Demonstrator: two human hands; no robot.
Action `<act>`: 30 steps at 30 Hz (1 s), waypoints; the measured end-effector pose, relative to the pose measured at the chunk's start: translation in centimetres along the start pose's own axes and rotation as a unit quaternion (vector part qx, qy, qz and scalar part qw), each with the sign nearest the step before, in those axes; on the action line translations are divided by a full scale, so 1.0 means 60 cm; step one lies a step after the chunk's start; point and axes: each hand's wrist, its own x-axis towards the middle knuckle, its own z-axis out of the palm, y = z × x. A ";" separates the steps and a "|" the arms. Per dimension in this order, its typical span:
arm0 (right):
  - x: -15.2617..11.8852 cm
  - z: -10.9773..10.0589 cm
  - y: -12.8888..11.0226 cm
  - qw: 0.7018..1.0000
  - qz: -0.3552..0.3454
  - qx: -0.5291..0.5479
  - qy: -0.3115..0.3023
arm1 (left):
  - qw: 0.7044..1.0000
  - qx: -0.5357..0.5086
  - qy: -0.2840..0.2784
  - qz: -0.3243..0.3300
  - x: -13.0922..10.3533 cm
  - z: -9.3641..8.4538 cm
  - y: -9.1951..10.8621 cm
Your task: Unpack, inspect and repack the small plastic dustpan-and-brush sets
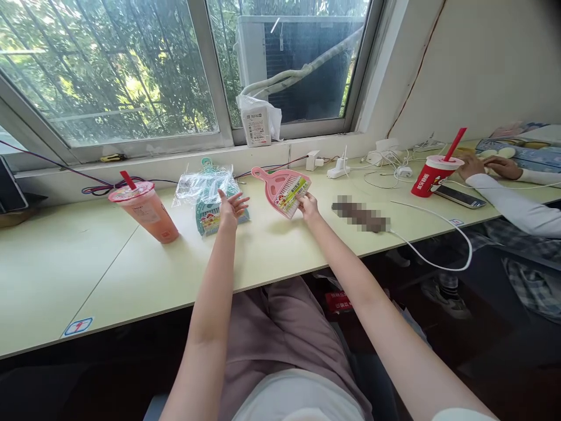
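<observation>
My right hand (308,206) grips the lower right corner of a small pink dustpan (274,186), holding it tilted above the table. Its handle points to the upper left, and a brush with pale bristles and a printed label card (294,196) lies against it. Open, with its fingers spread, my left hand (231,208) is held over the right part of a green dustpan set (205,211). That set lies on the table with clear plastic wrapping (193,182) over it. Whether my left hand touches it I cannot tell.
A drink cup with a red straw (151,213) stands at the left. Right of me are a blurred-out object (360,214), a white cable (438,266), chargers (338,168), a red cup (429,177) and a phone (460,197). A co-worker's hands (486,166) rest at the far right.
</observation>
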 end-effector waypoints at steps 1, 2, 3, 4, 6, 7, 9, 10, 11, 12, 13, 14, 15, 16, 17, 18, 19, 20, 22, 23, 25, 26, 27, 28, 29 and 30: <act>0.000 0.000 0.000 1.000 0.000 0.002 -0.001 | 0.999 0.032 -0.042 -0.013 0.001 0.001 -0.001; 0.000 0.000 -0.001 1.000 0.000 0.004 -0.002 | 0.994 0.070 -0.078 -0.018 0.001 0.003 -0.004; -0.001 0.001 -0.001 1.000 0.001 0.006 -0.003 | 0.988 0.114 -0.106 -0.014 0.000 0.007 -0.008; -0.002 0.002 -0.002 1.000 0.000 0.009 -0.004 | 0.979 0.160 -0.125 -0.002 -0.002 0.012 -0.014; -0.005 0.005 -0.003 1.000 -0.001 0.012 -0.010 | 0.960 0.236 -0.150 0.031 -0.011 0.027 -0.029; -0.007 0.006 -0.003 1.000 -0.002 0.012 -0.018 | 0.952 0.253 -0.166 0.047 -0.017 0.036 -0.037; -0.010 0.009 -0.005 0.999 -0.003 0.005 -0.039 | 0.946 0.245 -0.200 0.072 -0.027 0.053 -0.052; -0.012 0.010 -0.005 0.999 -0.002 -0.002 -0.054 | 0.946 0.233 -0.207 0.086 -0.032 0.061 -0.059; -0.014 0.012 -0.005 0.998 0.001 -0.011 -0.068 | 0.948 0.223 -0.206 0.096 -0.035 0.067 -0.064; -0.015 0.013 -0.006 0.997 0.004 -0.021 -0.080 | 0.950 0.218 -0.197 0.103 -0.037 0.072 -0.068; -0.016 0.015 -0.006 0.995 0.011 -0.036 -0.088 | 0.953 0.215 -0.183 0.107 -0.038 0.076 -0.070; -0.018 0.016 -0.006 0.994 0.020 -0.058 -0.094 | 0.956 0.214 -0.167 0.112 -0.039 0.077 -0.071; -0.019 0.017 -0.005 0.991 0.032 -0.087 -0.098 | 0.957 0.216 -0.152 0.118 -0.039 0.078 -0.071; -0.020 0.018 -0.004 0.987 0.045 -0.123 -0.097 | 0.957 0.219 -0.136 0.130 -0.039 0.077 -0.071; -0.021 0.018 -0.003 0.980 0.056 -0.165 -0.093 | 0.956 0.223 -0.116 0.150 -0.039 0.075 -0.070; -0.021 0.018 -0.002 0.972 0.065 -0.210 -0.088 | 0.952 0.230 -0.093 0.177 -0.038 0.072 -0.069; -0.022 0.018 0.000 0.962 0.069 -0.252 -0.082 | 0.946 0.239 -0.065 0.208 -0.038 0.069 -0.068; -0.021 0.017 0.001 0.952 0.071 -0.287 -0.074 | 0.938 0.248 -0.034 0.240 -0.038 0.066 -0.067; -0.019 0.013 0.002 0.940 0.061 -0.333 -0.050 | 0.919 0.262 0.026 0.293 -0.036 0.059 -0.065; -0.017 0.010 0.002 0.941 0.052 -0.334 -0.031 | 0.911 0.266 0.052 0.310 -0.034 0.056 -0.064; -0.011 0.004 0.000 0.953 0.040 -0.299 0.017 | 0.902 0.265 0.092 0.328 -0.030 0.051 -0.062; -0.008 0.002 -0.002 0.961 0.039 -0.272 0.039 | 0.901 0.260 0.105 0.331 -0.028 0.049 -0.061; -0.004 0.000 -0.004 0.967 0.043 -0.245 0.054 | 0.901 0.253 0.117 0.333 -0.026 0.047 -0.060; -0.001 -0.002 -0.007 0.972 0.051 -0.222 0.063 | 0.901 0.247 0.127 0.334 -0.025 0.046 -0.059; 0.003 -0.003 -0.010 0.975 0.058 -0.205 0.069 | 0.901 0.242 0.136 0.332 -0.024 0.045 -0.058; 0.006 -0.004 -0.012 0.977 0.063 -0.190 0.071 | 0.902 0.238 0.144 0.330 -0.024 0.044 -0.056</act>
